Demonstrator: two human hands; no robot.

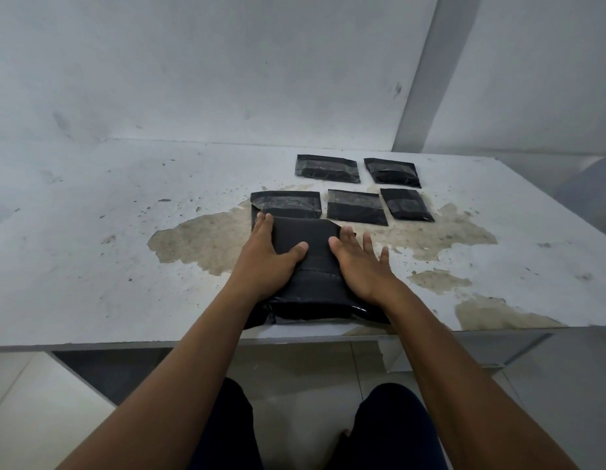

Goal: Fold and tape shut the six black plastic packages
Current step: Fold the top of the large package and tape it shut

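Right now both hands lie on the large black package (306, 262) at the near edge of the worn white table (91, 232). The left hand (271, 252) holds its left side, fingers stretched over the far corner and thumb laid across the top. The right hand (359, 262) rests flat on its right side, fingers straight and spread, reaching past the package onto the table. Just beyond the left fingertips sits a taped package (285, 204), touching the large one. Beyond the right fingertips lie four more taped packages (357, 207) (406, 205) (327, 168) (392, 172), each apart from the others.
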